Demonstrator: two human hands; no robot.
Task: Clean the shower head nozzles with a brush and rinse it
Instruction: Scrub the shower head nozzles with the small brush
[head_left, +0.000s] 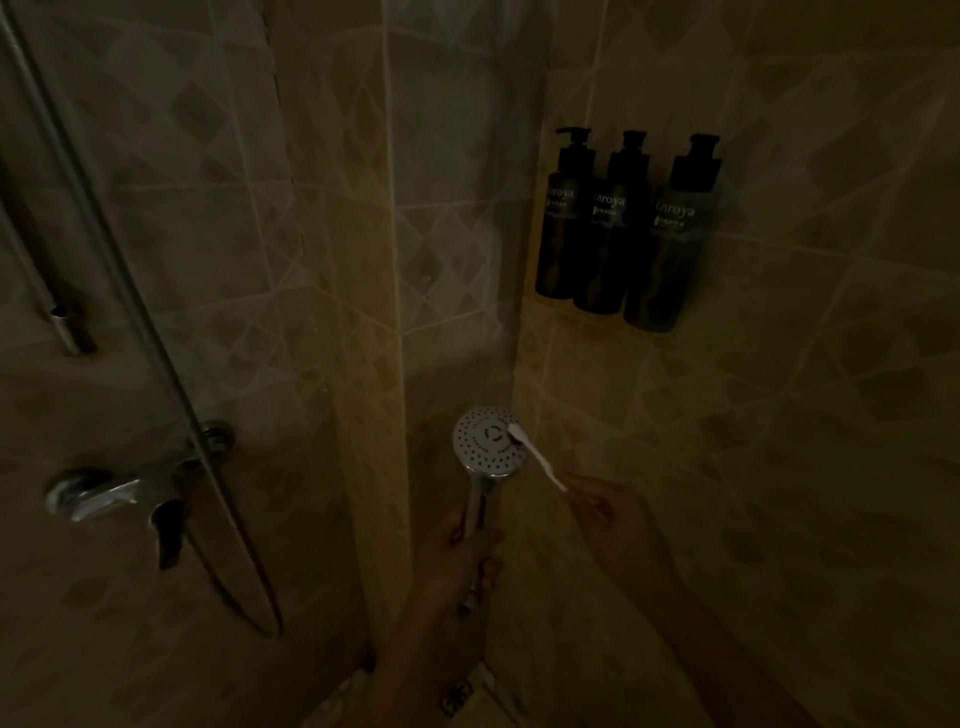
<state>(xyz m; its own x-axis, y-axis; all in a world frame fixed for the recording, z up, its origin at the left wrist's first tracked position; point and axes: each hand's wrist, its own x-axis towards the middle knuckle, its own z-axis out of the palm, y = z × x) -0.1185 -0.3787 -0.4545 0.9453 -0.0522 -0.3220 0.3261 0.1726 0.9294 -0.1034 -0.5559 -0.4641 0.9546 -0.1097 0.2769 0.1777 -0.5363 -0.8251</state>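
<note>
A: Where is the round chrome shower head (487, 441)?
B: Low in the tiled corner, nozzle face toward the camera. The left hand (464, 551) is wrapped around its handle below the disc.
A: And the thin white brush (535, 454)?
B: Its bristle end touches the disc's right edge; the right hand (610, 514) pinches the far end in its fingertips.
A: Any writing?
B: The three dark pump bottles (623, 228) on the wall read something like "anroya"; the smaller print is illegible.

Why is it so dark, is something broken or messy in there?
Nothing looks broken or spilled. The left hand holds the shower head, the right hand rubs it with a brush. Three bottles hang neatly.
</note>
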